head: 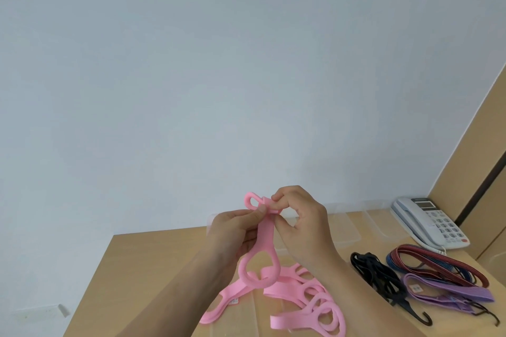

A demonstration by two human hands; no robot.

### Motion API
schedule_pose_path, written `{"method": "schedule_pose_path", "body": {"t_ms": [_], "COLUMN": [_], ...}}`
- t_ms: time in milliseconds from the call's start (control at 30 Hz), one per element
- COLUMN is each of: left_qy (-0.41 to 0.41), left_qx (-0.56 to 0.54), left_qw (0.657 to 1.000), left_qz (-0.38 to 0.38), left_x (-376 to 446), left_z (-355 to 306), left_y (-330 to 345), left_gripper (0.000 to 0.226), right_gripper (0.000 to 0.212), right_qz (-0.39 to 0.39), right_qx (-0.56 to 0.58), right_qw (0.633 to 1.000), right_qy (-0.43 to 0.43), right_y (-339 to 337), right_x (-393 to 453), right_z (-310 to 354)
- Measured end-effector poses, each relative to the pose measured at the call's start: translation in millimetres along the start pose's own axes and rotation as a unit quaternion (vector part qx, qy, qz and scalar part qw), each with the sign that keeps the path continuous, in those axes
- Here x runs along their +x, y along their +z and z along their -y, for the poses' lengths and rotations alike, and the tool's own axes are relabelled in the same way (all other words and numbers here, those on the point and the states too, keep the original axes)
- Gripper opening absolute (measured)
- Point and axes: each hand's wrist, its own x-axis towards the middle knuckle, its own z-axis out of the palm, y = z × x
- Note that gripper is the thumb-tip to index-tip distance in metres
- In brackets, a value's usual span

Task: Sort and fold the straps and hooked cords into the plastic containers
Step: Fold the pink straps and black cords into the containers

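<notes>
While it hangs in the air above the wooden table (131, 260), the pink strap (265, 238) is held at its upper end by both hands, its flat band running down to a wide loop that dangles just above a heap of more pink straps (309, 301) lying on the tabletop. The left hand (232, 230) has its fingers curled around the band, with the thumb pressed against it just below the small top loop. The right hand (301, 219) pinches the folded top part between thumb and fingertips, its other fingers bent in above the palm. To the right of the pink heap lies a bundle of black cords (375, 273) with dark hooks reaching toward the table's near edge, and just beside it a purple strap (449, 288). Behind these rests a coil of red and blue striped cords (438, 262). Clear plastic containers (347, 230) stand on the table behind the hands, partly hidden by them. A white desk telephone (430, 221) sits at the far right, against a tan panel, and a pale wall fills the rest of the view.
</notes>
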Motion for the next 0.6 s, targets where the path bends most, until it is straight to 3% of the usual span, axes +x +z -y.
{"method": "schedule_pose_path", "body": {"t_ms": [233, 600], "left_qy": [-0.009, 0.027], "left_qx": [-0.002, 0.070], "left_qw": [1.000, 0.996], "left_qz": [-0.013, -0.050], "left_x": [3, 0], "left_z": [1, -4], "left_y": [0, 3], "left_gripper": [0.024, 0.014], "right_gripper": [0.026, 0.024], "right_qz": [0.020, 0.069], "right_qx": [-0.018, 0.074], "right_qw": [1.000, 0.984], "right_qy": [0.004, 0.145], "right_y": [-5, -9], "right_x": [3, 15], "right_z": [2, 7]}}
